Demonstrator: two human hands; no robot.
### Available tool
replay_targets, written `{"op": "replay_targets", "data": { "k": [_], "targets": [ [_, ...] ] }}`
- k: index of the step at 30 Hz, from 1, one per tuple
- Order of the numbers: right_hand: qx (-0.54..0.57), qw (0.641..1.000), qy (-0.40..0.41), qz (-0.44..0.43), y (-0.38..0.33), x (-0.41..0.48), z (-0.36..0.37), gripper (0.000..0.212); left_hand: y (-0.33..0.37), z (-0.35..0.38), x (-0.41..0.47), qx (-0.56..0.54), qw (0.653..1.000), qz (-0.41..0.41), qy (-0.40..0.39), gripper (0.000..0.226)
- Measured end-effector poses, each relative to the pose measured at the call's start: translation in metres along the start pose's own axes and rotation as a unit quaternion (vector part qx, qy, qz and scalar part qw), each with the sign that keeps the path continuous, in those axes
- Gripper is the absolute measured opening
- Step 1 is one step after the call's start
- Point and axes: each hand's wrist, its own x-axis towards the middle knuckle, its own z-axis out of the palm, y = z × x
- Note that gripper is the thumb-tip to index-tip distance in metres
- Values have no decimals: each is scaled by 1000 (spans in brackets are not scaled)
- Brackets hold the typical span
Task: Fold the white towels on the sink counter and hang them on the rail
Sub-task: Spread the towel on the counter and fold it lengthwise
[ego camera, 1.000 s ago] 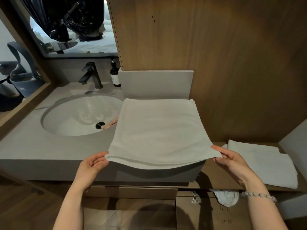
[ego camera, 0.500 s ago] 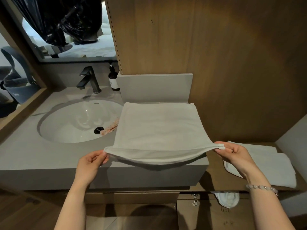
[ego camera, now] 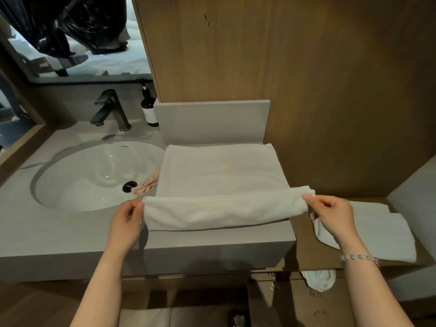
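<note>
- Sink [ego camera: 94, 178] is set in the left of the surface [ego camera: 59, 232], tap [ego camera: 111, 109] behind it.
- Left grip [ego camera: 127, 218] pinches the towel [ego camera: 221, 173] at its near left corner, fingers curled.
- The towel lies flat on the surface right of the sink, with its near edge lifted.
- Right grip [ego camera: 330, 215] pinches the near right corner.
- 1 folded towel [ego camera: 389, 234] lies on the shelf [ego camera: 303, 251], far right.

Beyond my left hand [ego camera: 126, 223]: white basin [ego camera: 77, 182], black drain [ego camera: 129, 186] at its bottom, pink speckled cloth [ego camera: 148, 184] lying just right of the drain. Farther back I log a black tap [ego camera: 111, 109], with a dark bottle [ego camera: 149, 109], pale label, just to its right. Mirror [ego camera: 132, 60] above the tap shows a black plastic bag [ego camera: 77, 22]. Wood panel [ego camera: 306, 79] fills the wall above my right hand [ego camera: 330, 215]. Metal latch [ego camera: 273, 280] sits below and left of that wrist.
</note>
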Motion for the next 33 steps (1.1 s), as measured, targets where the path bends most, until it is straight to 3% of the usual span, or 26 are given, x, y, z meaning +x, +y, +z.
{"op": "replay_targets", "data": {
  "k": [6,9,14,23,33],
  "targets": [
    [44,997,-36,43,-4,44,15,12,19,29,23,-70,994,-83,13,19],
    [82,994,-42,57,-6,62,23,15,21,41,36,-67,994,-87,11,24],
    [52,996,-34,61,-2,83,40,19,24,54,47,-79,993,-90,6,17],
    [-36,996,-9,77,2,103,67,20,21,67,71,4,991,-87,99,19],
    [-127,986,-26,106,4,114,88,21,12,81,115,150,984,-67,61,28]
  ]
}}
